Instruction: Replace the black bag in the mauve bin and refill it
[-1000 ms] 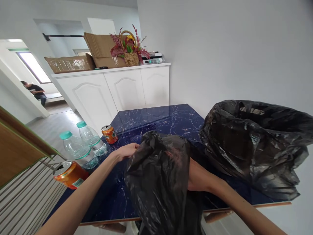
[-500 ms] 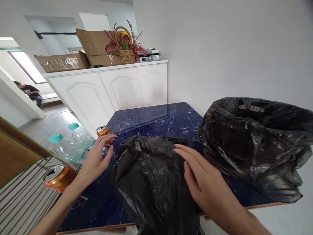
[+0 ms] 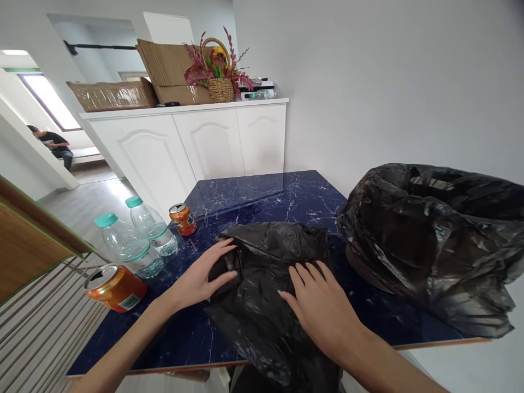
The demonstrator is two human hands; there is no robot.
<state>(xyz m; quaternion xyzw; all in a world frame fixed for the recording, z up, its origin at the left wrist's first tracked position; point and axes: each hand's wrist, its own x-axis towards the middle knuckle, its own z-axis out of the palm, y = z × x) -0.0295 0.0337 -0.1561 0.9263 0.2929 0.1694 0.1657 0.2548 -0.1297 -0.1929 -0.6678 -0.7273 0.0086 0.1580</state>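
Observation:
A black plastic bag [image 3: 272, 305] lies crumpled and flattened over the front of the table, its lower end hanging past the near edge. My left hand [image 3: 204, 273] rests at the bag's left side, thumb and fingers apart. Flat on the bag's right half is my right hand [image 3: 323, 305], palm down with fingers stretched out. To the left stand two clear bottles with teal caps, a nearer bottle [image 3: 126, 245] and a farther bottle [image 3: 153, 226]. An opened orange can [image 3: 117, 289] is left of my left forearm, and another orange can [image 3: 184, 219] stands behind my left hand.
A bin lined with a black bag [image 3: 413, 240] stands on the right of the dark blue marbled table [image 3: 262, 191]. A metal rack [image 3: 41, 338] borders the left. Behind is a white cabinet [image 3: 164, 147] bearing cardboard boxes [image 3: 110, 95] and a flower basket [image 3: 221, 90]. A person [image 3: 53, 144] sits far left.
My left hand has moved right, away from the far can, onto the bag's left side. My right hand has lowered flat onto the bag, which now lies flatter. The view has shifted slightly.

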